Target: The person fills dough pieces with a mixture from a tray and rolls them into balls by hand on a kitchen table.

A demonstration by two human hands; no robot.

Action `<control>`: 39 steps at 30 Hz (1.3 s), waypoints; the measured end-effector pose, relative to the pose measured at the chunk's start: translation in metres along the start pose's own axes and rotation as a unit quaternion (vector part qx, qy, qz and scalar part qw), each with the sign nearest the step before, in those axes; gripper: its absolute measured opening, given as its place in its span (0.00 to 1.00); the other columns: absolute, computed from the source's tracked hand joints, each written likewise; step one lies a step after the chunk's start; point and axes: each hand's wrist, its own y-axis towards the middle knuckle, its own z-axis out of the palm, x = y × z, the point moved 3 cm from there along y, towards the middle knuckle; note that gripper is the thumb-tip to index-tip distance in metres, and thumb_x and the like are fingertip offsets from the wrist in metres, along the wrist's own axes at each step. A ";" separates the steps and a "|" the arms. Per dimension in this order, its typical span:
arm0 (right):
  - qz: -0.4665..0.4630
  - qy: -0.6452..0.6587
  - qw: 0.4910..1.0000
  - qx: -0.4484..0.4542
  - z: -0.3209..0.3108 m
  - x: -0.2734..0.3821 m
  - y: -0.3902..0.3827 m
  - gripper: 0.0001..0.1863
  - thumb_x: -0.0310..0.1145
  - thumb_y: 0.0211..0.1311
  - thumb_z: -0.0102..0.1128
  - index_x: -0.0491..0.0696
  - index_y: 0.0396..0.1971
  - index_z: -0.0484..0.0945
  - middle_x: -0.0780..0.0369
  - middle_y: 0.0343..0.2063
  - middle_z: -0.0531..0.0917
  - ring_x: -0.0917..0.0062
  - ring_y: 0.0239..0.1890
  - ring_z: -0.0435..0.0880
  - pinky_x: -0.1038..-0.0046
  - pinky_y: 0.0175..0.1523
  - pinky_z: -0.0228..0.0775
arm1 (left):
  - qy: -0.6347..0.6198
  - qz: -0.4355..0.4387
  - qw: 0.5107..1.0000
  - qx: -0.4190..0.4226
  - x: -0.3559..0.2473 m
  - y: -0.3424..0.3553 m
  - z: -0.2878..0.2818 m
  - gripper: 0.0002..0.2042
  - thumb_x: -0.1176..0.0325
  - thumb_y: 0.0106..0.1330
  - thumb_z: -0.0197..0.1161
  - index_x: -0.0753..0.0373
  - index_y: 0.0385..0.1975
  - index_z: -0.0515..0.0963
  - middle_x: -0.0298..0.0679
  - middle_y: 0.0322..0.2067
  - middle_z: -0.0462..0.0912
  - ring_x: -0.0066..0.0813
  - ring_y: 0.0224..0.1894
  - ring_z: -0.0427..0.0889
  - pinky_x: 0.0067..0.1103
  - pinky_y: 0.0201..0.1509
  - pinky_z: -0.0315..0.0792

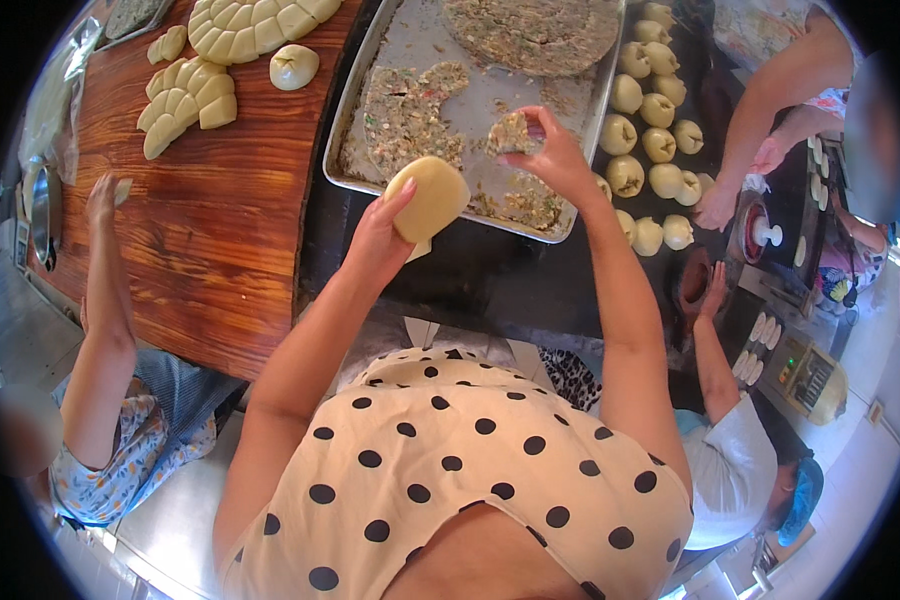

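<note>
Evidently the care here lies in keeping the two pieces under control: the left hand (378,235) holds a smooth dough disc (433,200) tilted up near the front of the metal tray (410,38), its thumb laid on the disc's near face; its other fingers are mostly hidden behind, so I cannot tell how they are spread. The right hand (560,160) pinches a lump (508,133) of speckled filling (400,120) between thumb and fingertips, above the tray and apart from the disc. I would keep the left thumb light, since a hard press would likely dent or thin the dough at one spot, and level the disc over the palm so that it is borne evenly. The lump looks crumbly, so a snug, even pinch should serve better than a hard squeeze, and holding it over the tray lets loose bits drop among the crumbs. Set in the middle, it would leave a clean rim of dough all round; filling on the edge may keep it from sealing. The pale dough balls (659,145) stand just right of the tray on the dark worktop (480,285), so the right elbow and wrist are best kept clear of them.
</note>
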 end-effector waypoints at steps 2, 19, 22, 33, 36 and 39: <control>0.001 -0.014 0.998 0.056 -0.022 0.045 -0.018 0.33 0.37 0.44 0.79 0.47 0.51 0.72 0.58 0.46 0.82 0.68 0.51 0.80 0.67 0.57 0.70 | -0.008 0.008 1.000 0.018 0.006 0.016 0.006 0.21 0.60 0.73 0.54 0.62 0.62 0.67 0.39 0.57 0.74 0.33 0.61 0.73 0.31 0.66 0.66; -0.021 0.205 0.958 -0.198 -0.004 0.087 -0.106 0.32 0.49 0.65 0.56 0.43 0.61 0.67 0.57 0.55 0.75 0.67 0.57 0.74 0.66 0.61 0.65 | -0.017 -0.061 0.984 0.164 0.041 0.002 0.092 0.21 0.62 0.65 0.66 0.60 0.55 0.70 0.36 0.50 0.77 0.26 0.53 0.78 0.28 0.57 0.75; 0.099 0.584 0.753 -0.288 0.024 0.068 -0.130 0.31 0.49 0.72 0.45 0.41 0.64 0.63 0.57 0.58 0.73 0.71 0.59 0.73 0.68 0.63 0.64 | -0.029 -0.080 0.983 0.162 0.056 -0.007 0.108 0.19 0.65 0.67 0.63 0.59 0.56 0.70 0.36 0.50 0.78 0.29 0.54 0.78 0.32 0.59 0.74; 0.135 0.539 0.733 -0.391 0.009 0.072 -0.148 0.20 0.39 0.72 0.49 0.37 0.50 0.80 0.57 0.47 0.82 0.75 0.51 0.78 0.74 0.59 0.66 | -0.007 -0.098 0.993 0.072 0.090 -0.016 0.130 0.20 0.71 0.66 0.60 0.54 0.57 0.67 0.35 0.50 0.74 0.31 0.55 0.76 0.37 0.57 0.74; 0.167 0.666 0.635 -0.354 0.002 0.059 -0.155 0.21 0.40 0.72 0.51 0.37 0.50 0.79 0.57 0.48 0.82 0.76 0.52 0.77 0.75 0.60 0.66 | 0.009 -0.123 0.988 0.096 0.092 -0.010 0.128 0.20 0.72 0.66 0.59 0.53 0.57 0.67 0.35 0.51 0.74 0.32 0.55 0.76 0.38 0.56 0.75; 0.228 0.528 0.755 -0.315 0.002 0.049 -0.159 0.22 0.41 0.71 0.53 0.37 0.52 0.78 0.58 0.49 0.81 0.77 0.54 0.77 0.76 0.61 0.65 | 0.044 -0.123 0.989 0.064 0.102 -0.005 0.129 0.20 0.71 0.66 0.57 0.53 0.58 0.67 0.35 0.52 0.74 0.34 0.55 0.76 0.39 0.56 0.75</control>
